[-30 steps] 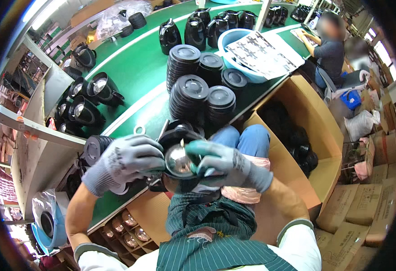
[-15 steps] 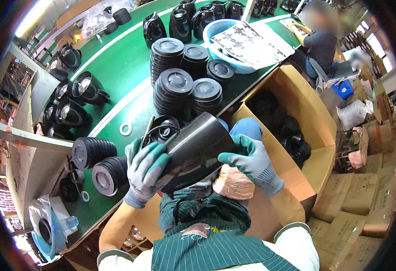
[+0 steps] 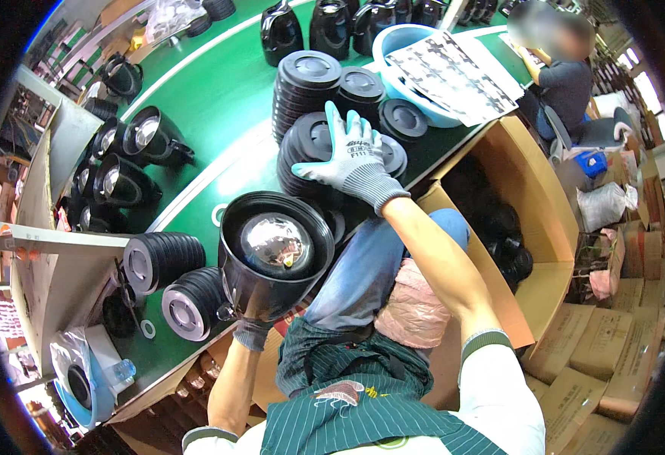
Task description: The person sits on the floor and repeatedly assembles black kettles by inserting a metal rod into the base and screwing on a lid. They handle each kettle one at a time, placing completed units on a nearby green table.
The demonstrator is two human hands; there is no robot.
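A glossy black jug is tilted with its wide round opening facing up, and a shiny silver dome shows inside. My left hand, in a grey knitted glove, holds it from below; its fingers are hidden behind the jug. My right hand, gloved in grey and teal, has its fingers spread over a stack of black round caps. Behind that hand stand a taller cap stack and a shorter one. Another cap stack is just right of the fingertips.
Two cap stacks lie sideways on the green table. Several black jugs stand at the back and lie at left. A blue basin holds a patterned sheet. An open carton is at right. A person sits beyond it.
The jug has swung from lying across both hands to opening upward in my left hand. My right hand has let go of it and reached forward to the cap stack.
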